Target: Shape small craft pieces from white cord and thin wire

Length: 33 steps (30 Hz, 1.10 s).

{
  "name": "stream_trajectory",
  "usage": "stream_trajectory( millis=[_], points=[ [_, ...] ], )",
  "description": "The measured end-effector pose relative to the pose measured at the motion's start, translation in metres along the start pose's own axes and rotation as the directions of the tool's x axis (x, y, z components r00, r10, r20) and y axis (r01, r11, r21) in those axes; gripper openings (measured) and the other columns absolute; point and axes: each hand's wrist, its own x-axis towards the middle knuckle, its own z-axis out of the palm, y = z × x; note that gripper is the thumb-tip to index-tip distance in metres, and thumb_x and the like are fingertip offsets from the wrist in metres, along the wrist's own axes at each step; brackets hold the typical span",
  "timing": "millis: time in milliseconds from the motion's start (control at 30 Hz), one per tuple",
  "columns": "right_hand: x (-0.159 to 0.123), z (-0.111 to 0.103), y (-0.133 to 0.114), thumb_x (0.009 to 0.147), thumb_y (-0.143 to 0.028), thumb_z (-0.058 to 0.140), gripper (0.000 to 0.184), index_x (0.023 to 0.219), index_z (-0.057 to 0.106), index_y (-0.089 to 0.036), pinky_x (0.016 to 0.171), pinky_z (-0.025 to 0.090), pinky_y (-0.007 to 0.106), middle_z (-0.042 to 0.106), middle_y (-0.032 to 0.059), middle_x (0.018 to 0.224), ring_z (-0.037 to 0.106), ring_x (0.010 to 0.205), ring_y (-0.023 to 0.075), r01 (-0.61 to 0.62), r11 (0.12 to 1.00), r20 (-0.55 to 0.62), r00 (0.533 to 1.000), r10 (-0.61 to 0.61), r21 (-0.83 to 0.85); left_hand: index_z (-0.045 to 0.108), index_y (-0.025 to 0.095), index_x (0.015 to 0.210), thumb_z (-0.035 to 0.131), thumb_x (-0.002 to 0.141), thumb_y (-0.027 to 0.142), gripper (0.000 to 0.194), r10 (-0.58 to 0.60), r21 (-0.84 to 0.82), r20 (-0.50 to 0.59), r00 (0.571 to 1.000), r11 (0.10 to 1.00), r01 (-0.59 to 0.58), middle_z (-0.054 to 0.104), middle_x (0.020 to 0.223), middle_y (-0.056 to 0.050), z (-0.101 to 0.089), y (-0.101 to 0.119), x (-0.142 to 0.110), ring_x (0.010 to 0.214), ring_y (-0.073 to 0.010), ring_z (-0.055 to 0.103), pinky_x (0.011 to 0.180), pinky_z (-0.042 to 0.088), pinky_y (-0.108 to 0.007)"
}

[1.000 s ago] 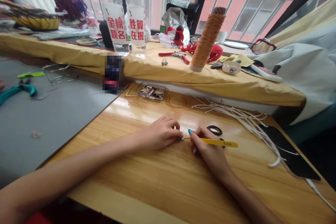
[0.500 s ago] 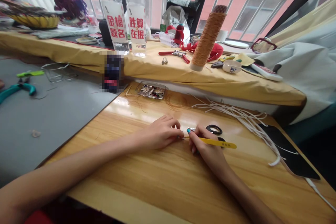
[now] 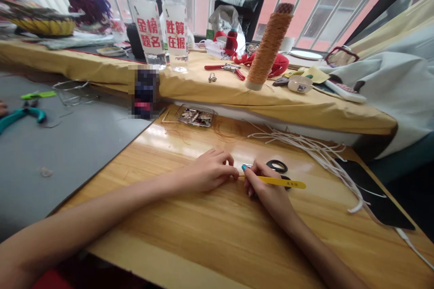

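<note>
My right hand [image 3: 262,180] grips a pair of yellow tweezers [image 3: 283,182] whose tips point left toward my other hand. My left hand [image 3: 217,171] rests on the wooden table with thumb and fingertips pinched together near the tweezer tips. Whatever is between those fingertips is too small to make out. Behind my right hand lie black-handled scissors [image 3: 277,165], partly covered by the hand and tweezers. A clear box of mixed beads [image 3: 195,115] stands farther back on the table, beside loose orange thread [image 3: 225,131].
White cords [image 3: 305,149] lie across a black phone-like slab [image 3: 376,194] at right. On the cloth-covered ledge [image 3: 203,86] stand two bottles [image 3: 147,31], an orange thread spool [image 3: 270,47] and red-handled pliers [image 3: 225,68]. Teal pliers [image 3: 20,117] are on the grey mat, near another person's fingers.
My left fingertips have closed over the small pale bit that showed beside the tweezer tips. My right hand and the tweezers have barely moved.
</note>
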Motion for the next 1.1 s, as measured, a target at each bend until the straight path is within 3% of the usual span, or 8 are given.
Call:
stream_trajectory(
  millis=[200,500,767,833,933,1000,1100],
  points=[
    [0.001,0.002,-0.001,0.078,-0.031,0.044,0.025,0.058,0.036,-0.020,0.040,0.034,0.020,0.048,-0.0049,0.046,0.046,0.038,0.0090,0.013,0.998,-0.009,1.000,-0.013,-0.056,0.058,0.021,0.092,0.038,0.082,0.022,0.023,-0.022,0.013,0.000,1.000,1.000,0.022,0.050,0.090,-0.006,0.003,0.002,0.002,0.083,-0.0150,0.044,0.074,0.035,-0.028],
    [-0.003,0.007,-0.005,0.079,-0.028,0.039,0.024,0.057,0.033,-0.022,0.046,0.033,0.022,0.049,-0.0028,0.047,0.047,0.045,0.0113,0.096,0.926,-0.080,0.988,-0.134,-0.366,0.058,0.020,0.088,0.040,0.081,0.021,0.020,-0.036,-0.014,-0.009,0.999,0.999,0.036,0.049,0.090,-0.005,0.008,0.000,0.005,0.084,-0.0154,0.042,0.074,0.035,-0.028],
    [-0.004,0.009,-0.005,0.079,-0.026,0.038,0.023,0.057,0.032,-0.022,0.045,0.031,0.022,0.045,-0.0035,0.046,0.044,0.044,0.0112,0.152,0.895,-0.088,0.974,-0.207,-0.420,0.058,0.020,0.086,0.040,0.079,0.018,0.019,-0.060,-0.032,-0.002,0.998,0.998,0.060,0.048,0.090,-0.005,0.008,0.000,0.004,0.085,-0.0156,0.042,0.076,0.035,-0.029],
    [-0.003,0.007,-0.005,0.078,-0.027,0.040,0.024,0.056,0.032,-0.021,0.045,0.032,0.022,0.045,-0.0038,0.046,0.044,0.043,0.0108,0.134,0.925,-0.075,0.982,-0.171,-0.356,0.058,0.019,0.086,0.041,0.078,0.018,0.019,-0.057,-0.042,-0.002,0.998,0.997,0.057,0.049,0.090,-0.005,0.007,0.000,0.004,0.085,-0.0156,0.042,0.076,0.035,-0.029],
    [-0.001,0.002,-0.003,0.078,-0.031,0.042,0.025,0.057,0.034,-0.021,0.040,0.033,0.021,0.047,-0.0040,0.047,0.044,0.039,0.0096,0.020,0.998,-0.050,0.998,-0.023,-0.063,0.059,0.020,0.086,0.042,0.078,0.016,0.020,-0.058,-0.074,0.001,0.998,0.996,0.058,0.050,0.088,-0.005,0.004,-0.001,0.004,0.084,-0.0154,0.043,0.077,0.036,-0.029],
    [0.000,-0.001,-0.001,0.077,-0.033,0.044,0.025,0.057,0.035,-0.021,0.035,0.032,0.020,0.048,-0.0044,0.047,0.043,0.036,0.0087,-0.056,0.989,-0.045,0.997,0.063,0.135,0.060,0.021,0.088,0.042,0.077,0.015,0.022,-0.068,-0.100,0.001,0.998,0.993,0.068,0.051,0.085,-0.004,0.002,-0.002,0.003,0.084,-0.0151,0.043,0.077,0.036,-0.029],
    [0.000,-0.002,0.001,0.075,-0.033,0.048,0.026,0.057,0.036,-0.020,0.035,0.033,0.019,0.049,-0.0046,0.046,0.043,0.036,0.0078,-0.068,0.977,-0.042,0.996,0.078,0.203,0.060,0.020,0.090,0.040,0.078,0.015,0.024,-0.090,-0.133,-0.046,0.995,0.988,0.083,0.052,0.084,-0.004,-0.001,-0.003,0.003,0.083,-0.0147,0.044,0.077,0.037,-0.028]
  ],
)
